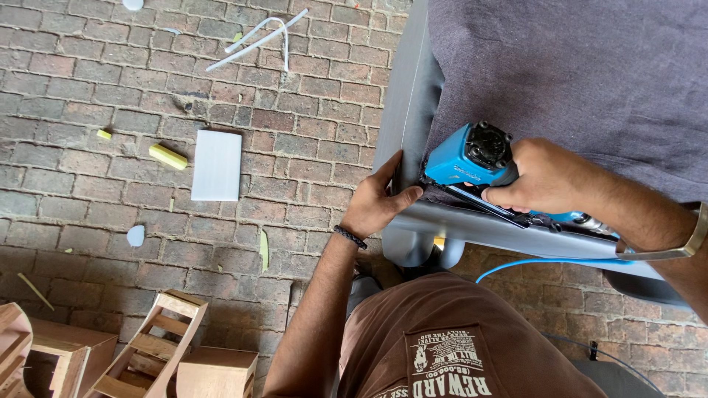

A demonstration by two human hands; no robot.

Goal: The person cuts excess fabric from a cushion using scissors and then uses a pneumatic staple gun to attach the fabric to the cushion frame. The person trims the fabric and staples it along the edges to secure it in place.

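Brown shirt (450, 346) fills the bottom of the view, closest to the lens, with both bare forearms reaching up from it. Right hand (549, 177) is wrapped shut around the grip of a blue stapler (472, 158), whose nose sits against the grey frame (509, 232) at the left edge of the purple fabric (590, 66). A blue hose (531, 263) runs from the tool's rear, below the frame. Left hand (376, 203), a dark band at its wrist, lies just beside the stapler's nose; its fingers are partly spread, the thumb and fingertips pressing on the frame's edge, gripping nothing loose. Outward on the brick paving (110, 81) lie a white panel (217, 165) and, left of it, a yellow piece (168, 156); white strips (258, 40) lie near the top edge. Wooden frames (158, 346) stand at the bottom left corner.
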